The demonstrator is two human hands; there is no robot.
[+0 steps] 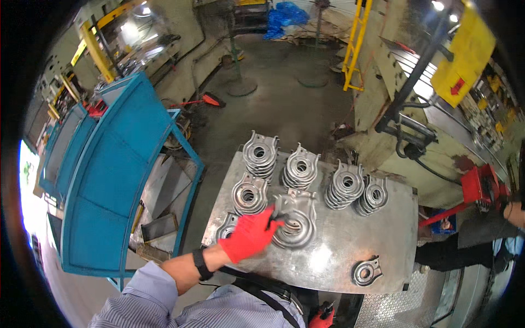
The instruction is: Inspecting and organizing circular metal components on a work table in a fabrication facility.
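My left hand (251,232), in a red glove with dark fingertips, reaches over the metal table. Its fingers are closed on the left rim of a round stamped metal bracket (296,232), which looks larger and slightly blurred. Whether the bracket is clear of the parts under it, I cannot tell. Low at the bottom edge hangs my right hand (322,317), also red-gloved with dark fingertips; its fingers are mostly hidden. Beside my left hand are a stack of like brackets (249,194) and another bracket (227,225), partly covered by the glove.
More bracket stacks stand along the table's (339,240) far side, including a right-hand stack (373,195). A single bracket (366,271) lies near the right front corner. A blue metal rack (117,175) stands left, a press machine (437,126) right. A person (465,246) is at the right edge.
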